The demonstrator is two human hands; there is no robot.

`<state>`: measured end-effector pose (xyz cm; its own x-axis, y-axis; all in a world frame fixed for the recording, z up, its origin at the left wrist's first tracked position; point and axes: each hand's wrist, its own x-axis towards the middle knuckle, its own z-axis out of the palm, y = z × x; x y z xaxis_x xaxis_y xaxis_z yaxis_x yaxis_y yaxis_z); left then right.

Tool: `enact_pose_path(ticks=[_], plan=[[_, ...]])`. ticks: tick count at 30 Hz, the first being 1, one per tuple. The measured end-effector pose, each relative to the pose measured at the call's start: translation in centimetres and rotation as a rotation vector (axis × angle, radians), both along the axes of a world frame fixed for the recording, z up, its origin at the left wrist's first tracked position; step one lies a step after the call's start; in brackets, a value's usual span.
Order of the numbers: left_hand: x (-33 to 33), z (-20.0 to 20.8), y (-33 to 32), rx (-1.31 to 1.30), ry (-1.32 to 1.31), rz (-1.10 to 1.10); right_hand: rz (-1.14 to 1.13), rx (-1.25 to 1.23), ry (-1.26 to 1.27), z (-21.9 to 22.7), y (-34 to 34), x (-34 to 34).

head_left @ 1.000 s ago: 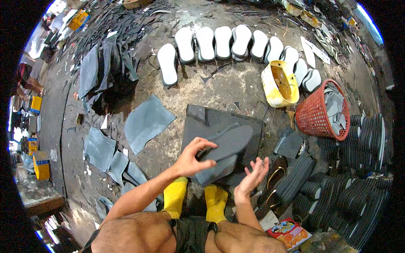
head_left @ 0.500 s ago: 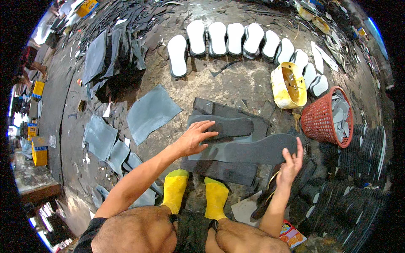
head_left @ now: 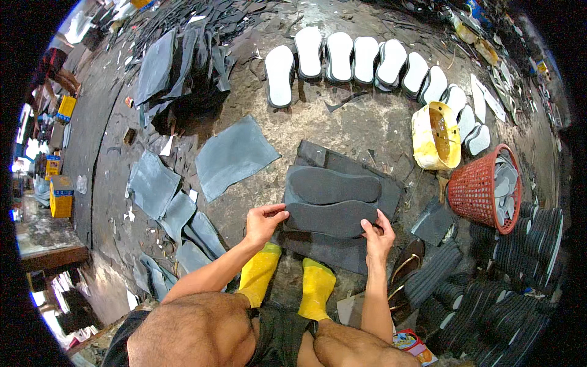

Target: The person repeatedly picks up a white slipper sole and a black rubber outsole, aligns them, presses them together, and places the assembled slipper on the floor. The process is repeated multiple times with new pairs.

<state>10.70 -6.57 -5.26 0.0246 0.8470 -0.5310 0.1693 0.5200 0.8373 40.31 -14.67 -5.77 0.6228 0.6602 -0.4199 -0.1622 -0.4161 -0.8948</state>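
Note:
Between my two hands lies a dark grey shoe sole, stretched sideways. My left hand pinches its left end between thumb and fingers. At its right end, my right hand grips the edge, thumb near side. A second dark sole lies flat just beyond it, parallel, on a grey rubber sheet. Beneath both is a dark flat mat on the ground, in front of my feet in yellow socks.
White-topped soles stand in an arc at the back. A yellow tub and a red basket of scraps are right. Stacked dark soles fill the lower right; grey rubber sheets lie left, with a darker pile behind.
The near sole has shifted left and squared up beside the far one. My left hand moved down onto its left end; my right hand moved left and closed on its right end.

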Motion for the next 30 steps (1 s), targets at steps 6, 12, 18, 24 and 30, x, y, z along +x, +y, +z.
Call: enact_pose_path(ticks=[6,12,18,24,30], plan=[[0.3,-0.1,0.5,0.035,0.195,-0.093,0.007,-0.081,-0.077,-0.5,0.2,0.2],[0.2,-0.1,0.6,0.173,0.267,-0.169,0.008,-0.067,-0.040,-0.9,0.1,0.5],[3.4,1.0,0.9,1.112,0.413,-0.904,0.029,-0.146,-0.082,-0.9,0.6,0.6],[5.7,0.5,1.5,1.013,0.496,-1.085,0.218,-0.333,-0.743,2.0,1.1,-1.0],[6.8,0.8,1.2,0.994,0.573,-1.080,0.398,-0.424,-1.024,3.7,0.9,-1.1]])
